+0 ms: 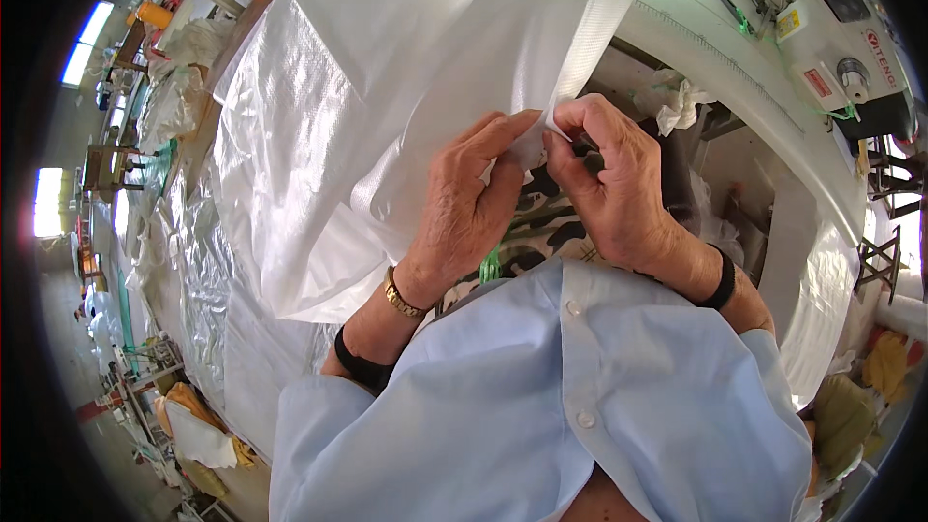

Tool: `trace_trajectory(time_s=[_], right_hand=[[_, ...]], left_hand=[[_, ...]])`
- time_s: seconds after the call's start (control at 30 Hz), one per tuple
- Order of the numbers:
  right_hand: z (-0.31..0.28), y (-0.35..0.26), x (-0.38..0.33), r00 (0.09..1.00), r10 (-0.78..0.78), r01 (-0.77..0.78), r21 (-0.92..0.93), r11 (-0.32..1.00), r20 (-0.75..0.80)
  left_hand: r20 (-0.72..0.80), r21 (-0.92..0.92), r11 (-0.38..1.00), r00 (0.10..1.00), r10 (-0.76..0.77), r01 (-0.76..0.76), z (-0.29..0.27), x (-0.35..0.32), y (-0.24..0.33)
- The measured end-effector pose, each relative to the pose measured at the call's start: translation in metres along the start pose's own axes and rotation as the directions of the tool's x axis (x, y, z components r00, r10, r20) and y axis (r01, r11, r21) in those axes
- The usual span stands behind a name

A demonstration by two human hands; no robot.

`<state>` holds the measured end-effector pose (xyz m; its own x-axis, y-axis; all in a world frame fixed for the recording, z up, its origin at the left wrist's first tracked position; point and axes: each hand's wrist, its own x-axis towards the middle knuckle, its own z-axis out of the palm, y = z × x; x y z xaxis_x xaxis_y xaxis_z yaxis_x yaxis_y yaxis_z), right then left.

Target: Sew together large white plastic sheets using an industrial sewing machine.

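A large sheet of white woven plastic fabric (290, 77) spreads over the table and hangs down toward my lap. Its folded edge runs up to the bright lamp by the sewing machine. With thumb and fingers my left hand (469, 184) pinches the fabric near the lower end of that edge. Close beside it, my right hand (614, 179) grips the same edge, its index finger curled against the thumb. The fingertips of both hands nearly meet, and the small piece of cloth between them is partly hidden.
A white sewing machine (822, 58) with a lit display stands at the upper right. Tweezers (727, 2) lie on its table, which bears a printed ruler scale (715, 53). Crumpled white scraps (672, 101) sit in the opening below. Clear plastic sheeting (198, 261) lies at the left.
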<state>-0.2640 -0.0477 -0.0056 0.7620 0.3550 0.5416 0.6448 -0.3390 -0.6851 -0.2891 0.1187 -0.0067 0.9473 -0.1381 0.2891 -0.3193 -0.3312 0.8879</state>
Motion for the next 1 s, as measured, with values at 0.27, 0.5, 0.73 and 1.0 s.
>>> trace_trajectory(time_s=[0.27, 0.5, 0.73, 1.0], right_hand=[[0.01, 0.002, -0.001, 0.999, -0.003, 0.004, -0.046, 0.999, 0.032], [0.013, -0.001, -0.001, 0.977, -0.108, 0.16, -0.294, 0.942, 0.184], [0.002, 0.062, 0.026, 0.914, 0.316, -0.205, 0.381, 0.902, -0.256], [0.057, 0.127, 0.193, 0.849, 0.342, -0.518, 0.51, 0.686, 0.403]], left_hand=[[-0.039, -0.245, 0.969, 0.999, -0.032, 0.021, 0.004, -0.003, -0.024], [0.099, -0.682, 0.637, 0.908, -0.408, 0.36, 0.01, 0.012, -0.019], [-0.24, -0.043, 0.997, 0.968, -0.078, 0.07, -0.049, 0.048, -0.015], [0.235, 0.39, 0.759, 0.854, 0.465, -0.521, -0.08, 0.146, 0.106]])
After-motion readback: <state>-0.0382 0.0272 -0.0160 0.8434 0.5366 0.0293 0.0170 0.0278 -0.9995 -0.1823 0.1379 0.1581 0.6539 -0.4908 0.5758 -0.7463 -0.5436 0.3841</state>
